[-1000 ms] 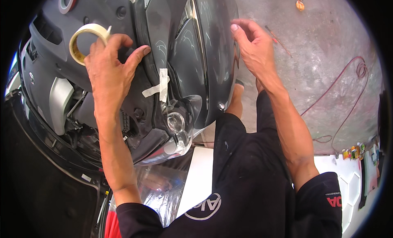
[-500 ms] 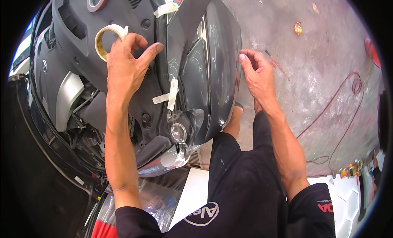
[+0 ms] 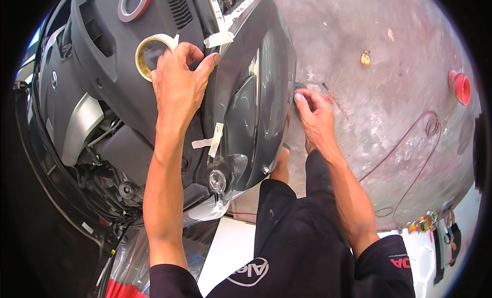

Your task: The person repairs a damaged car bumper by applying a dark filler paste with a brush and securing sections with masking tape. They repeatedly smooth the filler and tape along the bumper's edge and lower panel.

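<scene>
My left hand (image 3: 179, 90) is above the open engine bay, its fingers hooked on a roll of masking tape (image 3: 140, 62). Its thumb points toward the edge of the dark grey front bumper (image 3: 269, 98). On the bumper's outer side, my right hand (image 3: 318, 121) is closed, thumb against curled fingers; anything pinched there is too small to make out. Crossed strips of masking tape (image 3: 215, 140) stick to the panel seam below my left hand. Another masking tape piece (image 3: 219, 39) sits at the seam beyond that hand.
A red-edged tape roll (image 3: 147, 5) lies on the black engine cover (image 3: 123, 52). On the stained floor (image 3: 353, 93) are a thin stick (image 3: 335, 101), a small orange object (image 3: 365, 58), a red container (image 3: 459, 87) and a looping hose (image 3: 397, 154). A headlamp (image 3: 217, 181) sits near my legs.
The view has shifted, and the car appears slightly lower. My left hand and its tape roll have moved a little right. My right hand is lower along the bumper's outer edge.
</scene>
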Action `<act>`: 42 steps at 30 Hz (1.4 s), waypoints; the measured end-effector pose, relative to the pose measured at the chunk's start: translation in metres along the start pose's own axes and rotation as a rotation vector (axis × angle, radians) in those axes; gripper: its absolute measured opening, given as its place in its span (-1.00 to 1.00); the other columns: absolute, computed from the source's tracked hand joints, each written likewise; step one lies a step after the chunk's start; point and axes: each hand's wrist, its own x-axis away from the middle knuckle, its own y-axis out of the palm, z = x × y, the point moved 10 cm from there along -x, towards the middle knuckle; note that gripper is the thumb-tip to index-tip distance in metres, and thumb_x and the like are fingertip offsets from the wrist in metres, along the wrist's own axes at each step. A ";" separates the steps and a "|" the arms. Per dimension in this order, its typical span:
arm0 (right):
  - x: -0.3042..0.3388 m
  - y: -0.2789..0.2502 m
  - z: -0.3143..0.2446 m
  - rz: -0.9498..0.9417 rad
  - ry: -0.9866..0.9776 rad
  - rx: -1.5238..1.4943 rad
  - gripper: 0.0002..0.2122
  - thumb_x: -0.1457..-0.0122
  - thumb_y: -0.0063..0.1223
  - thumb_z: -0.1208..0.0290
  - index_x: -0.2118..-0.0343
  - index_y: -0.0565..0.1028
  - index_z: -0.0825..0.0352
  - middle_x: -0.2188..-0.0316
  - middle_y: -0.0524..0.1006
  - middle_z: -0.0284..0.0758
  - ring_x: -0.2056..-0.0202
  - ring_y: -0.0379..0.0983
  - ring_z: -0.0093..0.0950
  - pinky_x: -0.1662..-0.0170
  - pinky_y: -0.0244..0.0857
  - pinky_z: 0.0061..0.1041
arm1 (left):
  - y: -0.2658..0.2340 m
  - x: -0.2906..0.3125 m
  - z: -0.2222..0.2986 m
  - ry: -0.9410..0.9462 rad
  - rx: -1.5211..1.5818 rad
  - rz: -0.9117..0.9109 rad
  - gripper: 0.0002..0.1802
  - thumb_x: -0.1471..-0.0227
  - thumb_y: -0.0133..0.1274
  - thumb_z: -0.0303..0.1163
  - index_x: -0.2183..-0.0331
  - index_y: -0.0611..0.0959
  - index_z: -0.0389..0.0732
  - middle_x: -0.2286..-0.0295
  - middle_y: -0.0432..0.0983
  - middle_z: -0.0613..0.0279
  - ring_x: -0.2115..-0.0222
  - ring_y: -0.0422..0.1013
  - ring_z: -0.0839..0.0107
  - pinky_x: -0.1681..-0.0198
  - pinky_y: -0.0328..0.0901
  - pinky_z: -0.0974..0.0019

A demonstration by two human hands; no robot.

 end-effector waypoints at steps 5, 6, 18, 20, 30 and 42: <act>0.004 -0.048 0.007 -0.057 0.004 0.260 -0.76 -0.37 0.15 0.33 0.10 0.63 0.43 0.37 0.66 -0.30 0.34 0.52 -0.57 0.22 0.41 -0.51 | -0.002 -0.013 -0.005 0.046 -0.125 0.021 -0.59 -0.04 0.36 -0.04 0.34 0.66 -0.20 0.32 0.53 0.10 0.16 0.41 0.07 0.03 0.20 0.01; 0.008 -0.062 0.011 -0.048 0.040 0.291 -0.75 -0.38 0.14 0.33 0.10 0.63 0.44 0.35 0.67 -0.25 0.33 0.54 -0.54 0.20 0.42 -0.48 | -0.003 -0.013 -0.004 0.047 -0.109 0.032 -0.58 -0.04 0.36 -0.04 0.34 0.66 -0.21 0.32 0.54 0.11 0.17 0.42 0.08 0.03 0.21 0.02; 0.167 -0.313 0.159 0.056 0.315 0.804 -0.74 -0.31 -0.14 0.53 0.12 0.62 0.41 0.42 0.62 -0.04 0.34 0.60 -0.19 0.19 0.43 -0.24 | -0.013 0.145 0.069 0.241 0.170 0.281 -0.82 -0.04 0.36 -0.35 0.34 0.67 -0.14 0.34 0.53 0.14 0.19 0.41 0.08 0.08 0.20 0.03; 0.200 -0.335 0.172 0.009 0.376 0.885 -0.71 -0.24 -0.16 0.55 0.13 0.63 0.39 0.40 0.64 0.02 0.29 0.62 -0.10 0.14 0.45 -0.17 | -0.006 0.193 0.085 0.219 0.290 0.269 -0.82 -0.04 0.35 -0.35 0.35 0.68 -0.16 0.34 0.53 0.10 0.19 0.41 0.05 0.07 0.21 0.02; 0.250 -0.387 0.190 -0.171 0.204 0.886 -0.71 -0.16 -0.15 0.44 0.34 0.67 0.39 0.44 0.63 0.09 0.32 0.63 -0.01 0.17 0.45 -0.13 | 0.060 0.477 0.108 0.059 0.467 0.246 -0.88 -0.13 0.25 -0.32 0.31 0.71 -0.15 0.41 0.54 0.06 0.30 0.45 0.01 0.16 0.27 0.01; 0.309 -0.481 0.189 -0.022 0.201 0.354 -0.76 -0.19 -0.09 0.60 0.16 0.58 0.49 0.42 0.61 -0.29 0.49 0.51 -0.52 0.45 0.36 -0.50 | 0.109 0.633 0.049 -0.242 0.569 0.251 -0.73 -0.27 0.12 -0.24 0.20 0.71 -0.25 0.37 0.62 -0.05 0.32 0.54 -0.07 0.20 0.40 0.01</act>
